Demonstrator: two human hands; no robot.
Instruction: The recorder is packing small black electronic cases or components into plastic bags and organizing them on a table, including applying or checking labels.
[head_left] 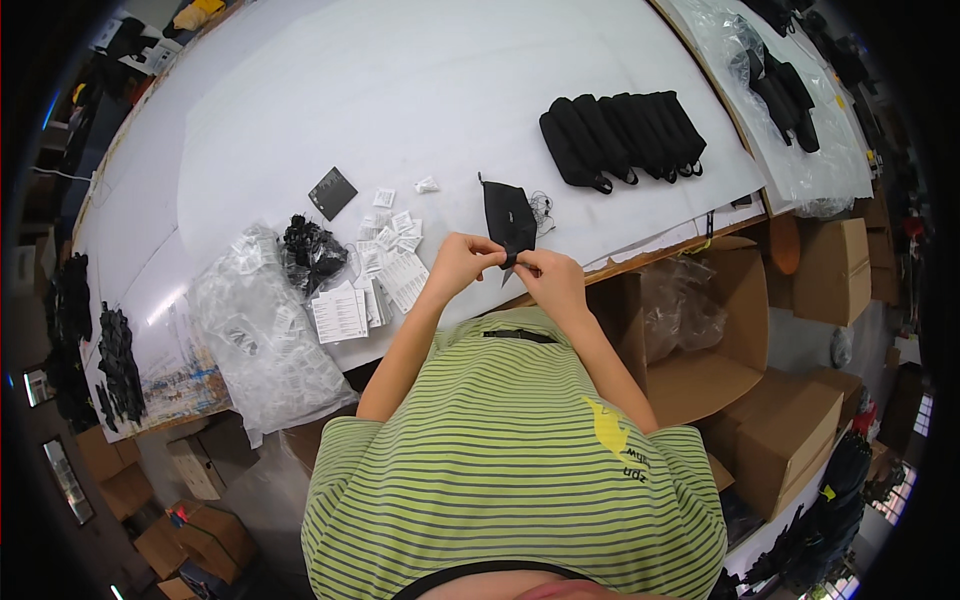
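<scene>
A small black fabric pouch (508, 215) lies near the table's front edge, with a thin cord sticking out at its far end. My left hand (464, 266) pinches the pouch's near end between thumb and fingers. From the other side my right hand (555, 282) pinches that same end, fingertips almost meeting the left ones. A grey pointed piece (507, 275) shows just below the fingertips; what it is I cannot make out. Thin tangled strings (541, 211) rest right beside the pouch.
A row of black pouches (622, 138) with loops lies to the right. Leftward are small white packets (396, 232), folded leaflets (341, 314), a black card (333, 193), a black bundle (312, 252) and a clear bag of packets (262, 325). An open cardboard box (705, 385) stands below the edge.
</scene>
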